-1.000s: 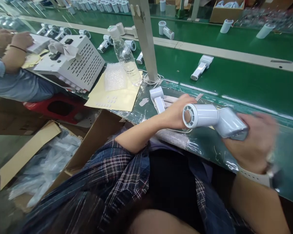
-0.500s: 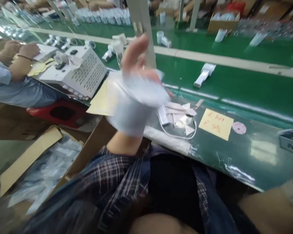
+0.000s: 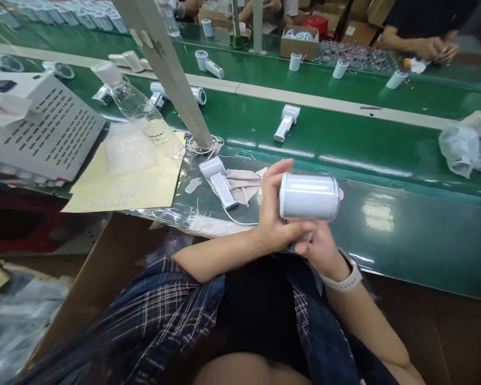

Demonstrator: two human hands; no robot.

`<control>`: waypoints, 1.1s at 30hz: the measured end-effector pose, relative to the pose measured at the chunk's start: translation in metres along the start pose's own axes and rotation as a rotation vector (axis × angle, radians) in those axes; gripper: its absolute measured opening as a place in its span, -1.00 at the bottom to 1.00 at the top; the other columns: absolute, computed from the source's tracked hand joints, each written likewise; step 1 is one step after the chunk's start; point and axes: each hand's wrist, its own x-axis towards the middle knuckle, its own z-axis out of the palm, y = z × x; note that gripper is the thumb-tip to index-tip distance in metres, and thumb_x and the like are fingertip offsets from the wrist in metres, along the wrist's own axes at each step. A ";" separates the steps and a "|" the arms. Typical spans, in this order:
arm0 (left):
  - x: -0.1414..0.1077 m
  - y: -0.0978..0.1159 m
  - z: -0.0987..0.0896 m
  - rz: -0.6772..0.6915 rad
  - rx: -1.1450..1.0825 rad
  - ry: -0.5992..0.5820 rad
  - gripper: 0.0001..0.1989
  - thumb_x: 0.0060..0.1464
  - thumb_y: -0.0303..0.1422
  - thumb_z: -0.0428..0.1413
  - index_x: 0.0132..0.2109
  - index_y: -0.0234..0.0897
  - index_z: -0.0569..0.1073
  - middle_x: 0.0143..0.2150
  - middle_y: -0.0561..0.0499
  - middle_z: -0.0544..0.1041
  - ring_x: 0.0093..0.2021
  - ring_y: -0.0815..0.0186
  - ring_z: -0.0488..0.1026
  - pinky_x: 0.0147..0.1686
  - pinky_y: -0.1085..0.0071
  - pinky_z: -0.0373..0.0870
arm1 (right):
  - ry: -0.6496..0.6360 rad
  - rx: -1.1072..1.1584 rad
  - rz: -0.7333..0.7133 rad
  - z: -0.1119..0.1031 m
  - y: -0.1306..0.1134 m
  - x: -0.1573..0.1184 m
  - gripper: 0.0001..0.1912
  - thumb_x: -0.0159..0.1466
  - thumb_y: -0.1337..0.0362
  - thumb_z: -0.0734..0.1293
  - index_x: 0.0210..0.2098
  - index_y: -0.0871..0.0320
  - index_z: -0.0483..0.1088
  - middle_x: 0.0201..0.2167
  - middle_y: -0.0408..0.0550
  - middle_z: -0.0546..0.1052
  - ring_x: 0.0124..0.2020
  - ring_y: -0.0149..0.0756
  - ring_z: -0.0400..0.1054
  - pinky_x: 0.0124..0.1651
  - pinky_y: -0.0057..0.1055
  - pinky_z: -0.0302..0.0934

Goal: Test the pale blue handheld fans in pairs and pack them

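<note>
A white handheld device with a glossy cylindrical head (image 3: pixel 309 197) is held before my chest, over the bench edge. My left hand (image 3: pixel 273 222) wraps the left end of the head, with its thumb stretched underneath. My right hand (image 3: pixel 323 247) is closed below the head, apparently around a handle; its fingers and that lower part are mostly hidden. Left of my hands, a similar white device with a flat handle (image 3: pixel 223 190) lies beside a crumpled pale cloth (image 3: pixel 244 184).
Another white device (image 3: pixel 287 123) rests on the green belt (image 3: pixel 344 128). A slanted metal post (image 3: pixel 172 80), clear bottle (image 3: pixel 144 112) and vented white box (image 3: pixel 60 123) stand left. An open carton (image 3: pixel 84 289) sits below. A co-worker's hands (image 3: pixel 436 51) are at the far side.
My left hand has come from the raised left side to the front of my chest with the white device. My right hand has come in from the right edge and met it.
</note>
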 end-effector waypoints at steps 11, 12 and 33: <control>0.049 -0.016 -0.189 -0.520 1.175 -0.130 -0.49 0.24 -0.09 0.21 0.19 -0.32 0.53 0.16 -0.29 0.47 0.28 -0.15 0.39 0.43 -0.16 0.27 | 0.169 -1.043 0.733 -0.250 0.114 -0.033 0.00 0.27 -0.29 0.36 0.55 0.04 0.17 0.23 0.57 0.51 0.36 0.82 0.25 0.14 0.64 0.18; 0.045 -0.018 -0.198 -0.521 1.225 -0.106 -0.38 0.18 -0.08 0.26 0.27 -0.34 0.49 0.22 -0.32 0.44 0.32 -0.19 0.35 0.44 -0.16 0.24 | 0.261 -1.090 0.667 -0.252 0.111 -0.030 -0.02 0.24 -0.32 0.38 0.52 -0.05 0.22 0.29 0.58 0.46 0.42 0.89 0.12 0.14 0.75 0.07; 0.021 -0.008 -0.134 -0.807 -0.810 0.489 -0.48 0.08 -0.02 0.45 0.01 -0.27 0.55 -0.04 -0.10 0.69 0.02 0.15 0.67 0.05 0.26 0.60 | -0.177 -0.309 0.161 -0.020 0.018 0.163 -0.68 0.45 0.08 0.23 0.04 0.01 0.53 -0.09 0.03 0.63 -0.24 -0.10 0.53 -0.09 -0.09 0.42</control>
